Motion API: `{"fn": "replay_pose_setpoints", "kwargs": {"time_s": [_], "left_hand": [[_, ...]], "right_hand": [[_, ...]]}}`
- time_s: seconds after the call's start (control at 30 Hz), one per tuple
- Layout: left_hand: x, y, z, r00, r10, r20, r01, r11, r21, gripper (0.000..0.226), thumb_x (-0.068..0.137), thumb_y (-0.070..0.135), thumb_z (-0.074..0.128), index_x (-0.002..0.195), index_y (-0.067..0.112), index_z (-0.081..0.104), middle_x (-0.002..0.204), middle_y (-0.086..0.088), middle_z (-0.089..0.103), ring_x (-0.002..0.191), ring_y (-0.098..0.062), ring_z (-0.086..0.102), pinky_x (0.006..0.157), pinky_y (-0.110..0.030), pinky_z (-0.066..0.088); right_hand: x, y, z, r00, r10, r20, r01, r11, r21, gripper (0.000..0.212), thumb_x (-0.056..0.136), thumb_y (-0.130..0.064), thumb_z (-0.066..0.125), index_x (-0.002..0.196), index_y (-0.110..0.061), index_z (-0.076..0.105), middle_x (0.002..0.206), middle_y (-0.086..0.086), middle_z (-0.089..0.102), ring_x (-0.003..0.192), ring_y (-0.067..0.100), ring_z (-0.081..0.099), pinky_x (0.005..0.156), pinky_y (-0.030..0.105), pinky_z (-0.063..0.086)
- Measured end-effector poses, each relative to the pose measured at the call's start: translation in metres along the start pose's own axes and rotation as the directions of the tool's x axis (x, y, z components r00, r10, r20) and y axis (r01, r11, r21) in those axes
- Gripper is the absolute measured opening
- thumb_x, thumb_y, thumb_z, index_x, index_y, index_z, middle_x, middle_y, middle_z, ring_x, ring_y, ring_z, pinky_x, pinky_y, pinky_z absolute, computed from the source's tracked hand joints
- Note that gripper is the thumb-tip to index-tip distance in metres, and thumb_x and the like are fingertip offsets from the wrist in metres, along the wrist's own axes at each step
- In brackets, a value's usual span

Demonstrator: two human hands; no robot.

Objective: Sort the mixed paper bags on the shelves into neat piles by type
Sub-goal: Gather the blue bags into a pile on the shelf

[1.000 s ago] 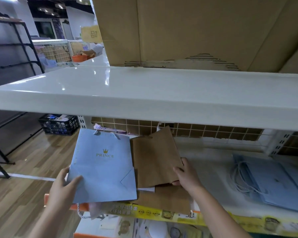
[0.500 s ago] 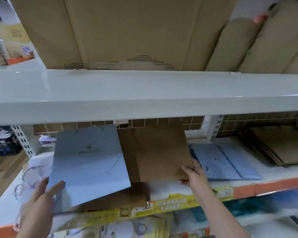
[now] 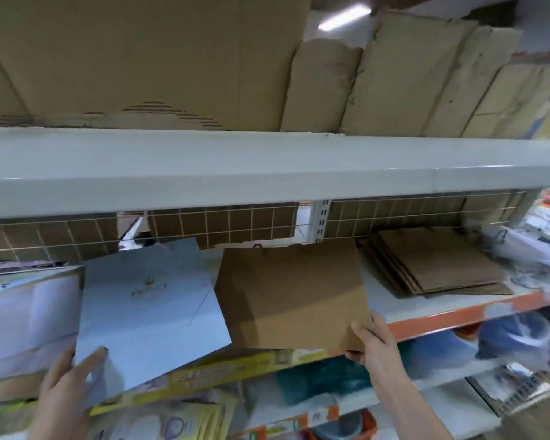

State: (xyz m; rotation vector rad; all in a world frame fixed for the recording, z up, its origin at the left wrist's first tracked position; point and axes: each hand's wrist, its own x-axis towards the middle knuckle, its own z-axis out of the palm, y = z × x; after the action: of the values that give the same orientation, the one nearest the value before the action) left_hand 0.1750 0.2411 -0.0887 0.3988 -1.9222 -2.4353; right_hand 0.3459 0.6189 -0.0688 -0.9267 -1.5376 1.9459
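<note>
My left hand (image 3: 65, 387) grips the bottom left corner of a light blue paper bag (image 3: 146, 309) with a gold crown logo, held tilted in front of the shelf. My right hand (image 3: 373, 339) pinches the bottom right corner of a flat brown paper bag (image 3: 294, 295), held just over the shelf's front edge. A neat pile of brown paper bags (image 3: 435, 262) lies on the same shelf to the right of the held brown bag. At the far left lies a pale bag (image 3: 29, 315), blurred.
The white shelf board (image 3: 267, 166) overhangs above, loaded with flattened cardboard (image 3: 159, 58). A wire grid (image 3: 219, 227) backs the shelf. The shelf's orange front rail (image 3: 458, 315) runs right. Lower shelves hold blurred packaged goods (image 3: 324, 376).
The view has swung right along the shelf. Both hands carried their bags rightward; the brown bag now hangs close to the brown pile, which has come into view.
</note>
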Motion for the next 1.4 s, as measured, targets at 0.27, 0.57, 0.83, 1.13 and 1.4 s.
{"fn": "replay_pose_setpoints", "kwargs": {"time_s": [0.27, 0.57, 0.83, 1.13, 1.4], "left_hand": [[-0.095, -0.04, 0.103, 0.995, -0.073, -0.063, 0.071, 0.997, -0.025, 0.025, 0.086, 0.019, 0.065, 0.111, 0.017, 0.062, 0.118, -0.01, 0.063, 0.106, -0.033, 0.058, 0.086, -0.042, 0.049], [-0.132, -0.066, 0.196, 0.998, -0.046, -0.032, 0.045, 0.999, -0.026, 0.031, 0.084, 0.017, 0.065, 0.115, 0.019, 0.061, 0.113, -0.013, 0.064, 0.096, -0.033, 0.061, 0.079, -0.038, 0.054], [-0.117, -0.086, 0.27, 0.999, 0.041, 0.02, -0.041, 0.999, 0.01, 0.04, 0.085, 0.018, 0.066, 0.124, 0.018, 0.054, 0.123, -0.012, 0.06, 0.11, -0.032, 0.057, 0.097, -0.05, 0.043], [-0.104, -0.087, 0.31, 0.995, 0.095, 0.018, -0.096, 0.995, 0.011, 0.036, 0.087, 0.004, 0.062, 0.121, 0.015, 0.055, 0.114, -0.012, 0.057, 0.103, -0.024, 0.051, 0.086, -0.039, 0.037], [-0.119, -0.103, 0.34, 0.984, 0.078, -0.161, -0.086, 0.995, -0.042, 0.035, 0.093, 0.002, 0.055, 0.127, 0.004, 0.049, 0.137, -0.023, 0.049, 0.13, -0.037, 0.044, 0.1, -0.039, 0.036]], "right_hand": [[0.022, -0.026, -0.144, 0.998, 0.015, -0.066, -0.017, 0.999, -0.03, 0.029, 0.096, -0.001, 0.049, 0.118, -0.019, 0.05, 0.103, 0.004, 0.057, 0.081, 0.025, 0.057, 0.044, 0.024, 0.053], [0.063, -0.039, -0.242, 0.985, 0.014, -0.174, -0.009, 0.999, 0.03, 0.031, 0.094, -0.001, 0.051, 0.119, -0.019, 0.052, 0.111, 0.011, 0.054, 0.081, 0.027, 0.056, 0.061, 0.035, 0.051], [0.126, -0.049, -0.277, 0.968, -0.015, -0.252, 0.028, 0.998, 0.048, 0.028, 0.094, 0.0, 0.049, 0.117, -0.016, 0.053, 0.104, 0.012, 0.056, 0.077, 0.028, 0.056, 0.058, 0.032, 0.05], [0.205, -0.062, -0.294, 0.946, 0.103, -0.307, -0.062, 0.988, 0.139, 0.037, 0.094, -0.002, 0.052, 0.116, -0.032, 0.051, 0.118, 0.012, 0.051, 0.079, 0.034, 0.059, 0.088, 0.07, 0.045], [0.298, -0.074, -0.306, 0.951, 0.008, -0.308, -0.063, 0.984, -0.168, 0.027, 0.09, -0.01, 0.059, 0.113, -0.017, 0.049, 0.115, 0.023, 0.062, 0.093, 0.037, 0.063, 0.069, 0.036, 0.053]]}}
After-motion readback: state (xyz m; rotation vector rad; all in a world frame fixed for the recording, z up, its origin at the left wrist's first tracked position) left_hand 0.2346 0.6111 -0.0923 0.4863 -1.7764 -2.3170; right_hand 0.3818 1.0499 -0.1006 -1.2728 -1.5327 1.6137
